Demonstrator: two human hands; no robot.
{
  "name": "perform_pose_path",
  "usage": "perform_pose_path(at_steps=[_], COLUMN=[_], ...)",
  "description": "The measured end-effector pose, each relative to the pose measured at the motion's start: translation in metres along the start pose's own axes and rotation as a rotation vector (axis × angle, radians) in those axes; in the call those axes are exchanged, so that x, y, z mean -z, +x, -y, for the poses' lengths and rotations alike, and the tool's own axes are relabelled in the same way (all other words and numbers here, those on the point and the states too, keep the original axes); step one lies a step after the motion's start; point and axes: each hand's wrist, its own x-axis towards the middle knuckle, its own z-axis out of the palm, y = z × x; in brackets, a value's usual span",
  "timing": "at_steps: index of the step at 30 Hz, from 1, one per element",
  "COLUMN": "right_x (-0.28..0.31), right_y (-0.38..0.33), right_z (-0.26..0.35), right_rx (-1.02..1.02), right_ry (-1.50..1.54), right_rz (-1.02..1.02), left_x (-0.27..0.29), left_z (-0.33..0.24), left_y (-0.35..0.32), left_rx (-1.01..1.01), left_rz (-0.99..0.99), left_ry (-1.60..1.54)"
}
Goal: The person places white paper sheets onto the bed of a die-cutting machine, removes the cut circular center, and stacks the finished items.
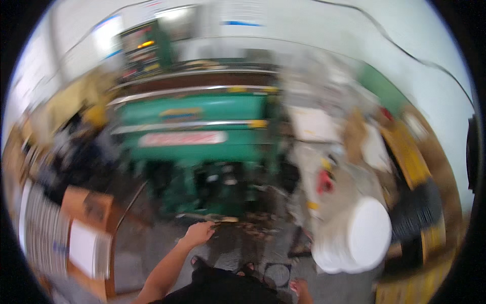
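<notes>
My left hand (198, 234) is held out in front of me over the floor, its fingers curled in. Whatever it may hold is hidden. Low at the right, my right hand (299, 287) hangs beside my body, partly cut off by the lower edge, its fingers smeared by motion. Beyond my left hand stands a large green machine (192, 109) with long horizontal metal bars. Nearest to my right hand is a stack of white round discs (369, 235) on the right, apart from the hand.
At the lower left an orange-brown wooden stand (83, 202) is beside stacked pale sheets (43, 223). A cluttered bench (314, 152) runs along the right, with yellow boards (407, 152) and a dark crate (417, 213) beyond it. Scraps (258, 228) litter the floor before the machine.
</notes>
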Motion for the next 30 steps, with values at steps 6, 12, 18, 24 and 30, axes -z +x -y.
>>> perform_pose_path(at_steps=[6,12,18,24,30], right_x=[-0.127,-0.269,-0.39,-0.425,-0.397], right_y=[0.037,0.035,-0.039,-0.078,-0.068], right_z=[0.026,0.034,0.066,0.075,0.074], right_rx=[-0.123,-0.199,0.172,0.179,0.11], right_ry=[-0.35,-0.616,-0.931,-1.07,-0.914], right_rz=[0.202,0.421,0.431,0.514,0.558], left_x=[0.029,0.106,0.084,0.073,0.081], left_z=[0.233,0.31,0.376,0.346,0.253], left_y=[-0.268,-0.481,-0.566,-0.595,-0.567], left_rx=[1.027,1.617,1.286,0.831,0.818], left_rz=[-1.026,-1.476,-1.585,-1.813,-1.579], left_ry=[-0.791,0.437,-0.676,-1.273,-1.645])
